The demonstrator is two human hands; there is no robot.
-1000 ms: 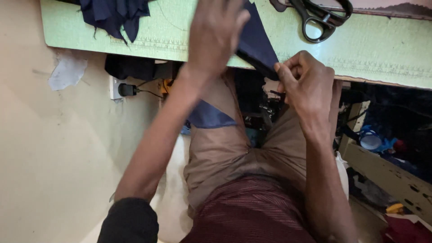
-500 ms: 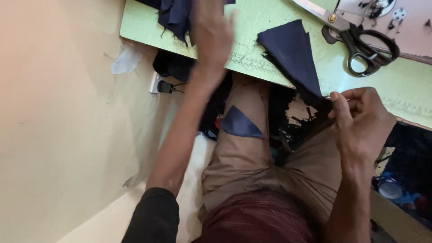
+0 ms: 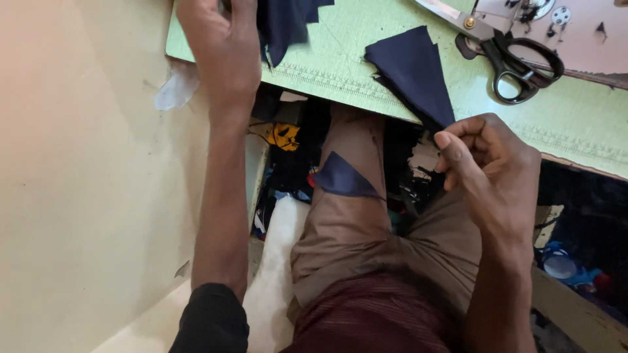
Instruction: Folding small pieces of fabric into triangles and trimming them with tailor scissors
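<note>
My right hand (image 3: 487, 163) pinches the lower tip of a dark navy triangular fabric piece (image 3: 413, 68) that lies on the green cutting mat (image 3: 340, 59) at the table's near edge. My left hand (image 3: 222, 46) reaches up to the far left of the mat and rests on a pile of dark navy fabric pieces (image 3: 288, 23); its fingertips are cut off by the frame. A second navy triangle (image 3: 343, 178) lies on my left thigh, on the tan trousers.
Black-handled scissors (image 3: 507, 49) lie on the mat at the upper right. A cream wall (image 3: 78, 196) stands close on the left. Dark clutter and scraps (image 3: 288, 150) sit under the table, and blue items (image 3: 566, 268) lie at the lower right.
The left hand has moved away from the triangle to the pile at the far left. The navy triangle now lies flat on the mat, with only the right hand holding its tip.
</note>
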